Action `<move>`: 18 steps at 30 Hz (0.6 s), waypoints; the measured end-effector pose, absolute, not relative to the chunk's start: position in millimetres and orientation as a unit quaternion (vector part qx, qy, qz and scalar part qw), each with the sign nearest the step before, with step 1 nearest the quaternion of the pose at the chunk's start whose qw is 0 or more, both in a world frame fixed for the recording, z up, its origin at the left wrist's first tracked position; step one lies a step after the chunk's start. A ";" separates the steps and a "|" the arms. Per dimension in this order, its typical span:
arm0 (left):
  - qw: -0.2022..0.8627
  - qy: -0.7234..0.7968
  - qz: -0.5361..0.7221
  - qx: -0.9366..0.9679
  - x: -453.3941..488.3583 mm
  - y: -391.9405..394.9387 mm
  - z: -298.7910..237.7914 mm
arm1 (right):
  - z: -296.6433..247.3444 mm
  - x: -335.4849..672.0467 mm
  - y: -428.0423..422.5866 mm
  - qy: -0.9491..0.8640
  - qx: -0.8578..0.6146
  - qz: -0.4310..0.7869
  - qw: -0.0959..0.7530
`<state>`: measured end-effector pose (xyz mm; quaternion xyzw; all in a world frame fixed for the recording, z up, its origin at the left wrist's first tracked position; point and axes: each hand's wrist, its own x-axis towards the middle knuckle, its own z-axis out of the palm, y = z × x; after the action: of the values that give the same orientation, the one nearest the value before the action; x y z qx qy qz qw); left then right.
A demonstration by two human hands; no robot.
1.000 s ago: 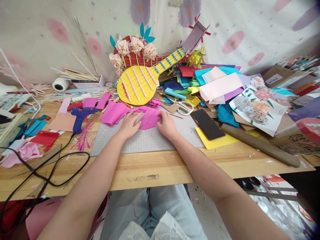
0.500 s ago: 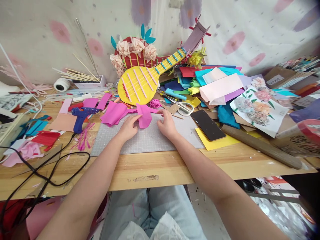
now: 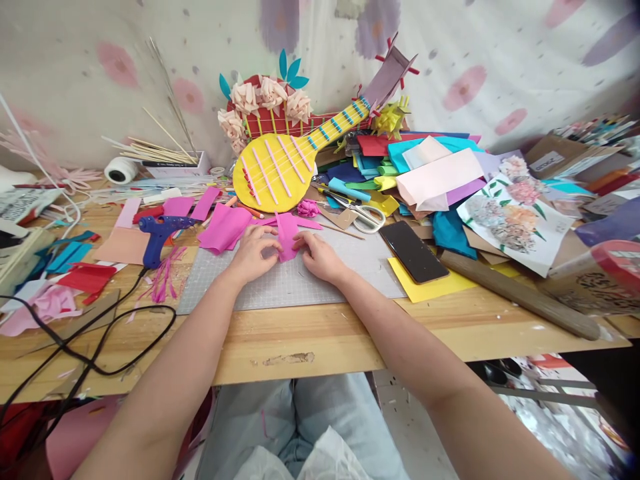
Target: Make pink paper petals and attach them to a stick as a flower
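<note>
A small piece of magenta crepe paper (image 3: 287,233) lies between my two hands over the grey cutting mat (image 3: 350,283). My left hand (image 3: 254,253), fingers curled, is closed at the left edge of the piece. At its right edge, my right hand (image 3: 319,256) has thumb and fingertips drawn together on the paper. The exact grip of the fingertips is too small to make out. Behind the left hand rests a larger magenta sheet (image 3: 224,227). A crumpled magenta flower-like piece (image 3: 307,209) sits just beyond the small piece.
A yellow paper instrument (image 3: 273,173) leans at the back. On the left are a blue glue gun (image 3: 159,237) and its black cord (image 3: 135,310). To the right lie scissors (image 3: 367,217), a phone (image 3: 414,252) and a wooden stick (image 3: 520,293).
My right hand has moved left and down to the paper's right edge. The left hand has lowered and curled its fingers at the other edge; the paper now looks narrower.
</note>
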<state>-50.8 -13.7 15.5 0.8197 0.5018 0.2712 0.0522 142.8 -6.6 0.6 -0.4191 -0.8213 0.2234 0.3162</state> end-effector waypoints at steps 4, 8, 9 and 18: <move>0.042 0.521 0.261 0.811 -48.3 -13.3 16.4 | 0.1 141.7 -6.3 -0.820 -0.425 0.216 0.316; 0.046 0.522 0.255 0.813 -51.1 -9.4 12.5 | 1.0 139.4 -6.9 -0.818 -0.435 0.210 0.313; 0.050 0.516 0.252 0.817 -53.3 -8.3 11.9 | 1.5 139.1 -7.1 -0.818 -0.436 0.209 0.311; 0.077 0.502 0.228 0.831 -66.5 -7.4 14.2 | 1.4 139.5 -6.1 -0.820 -0.436 0.214 0.303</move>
<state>-66.5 -7.4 14.2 0.8307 0.5019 0.2283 0.0769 139.5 -6.1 1.4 -0.4365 -0.8196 0.2138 0.3034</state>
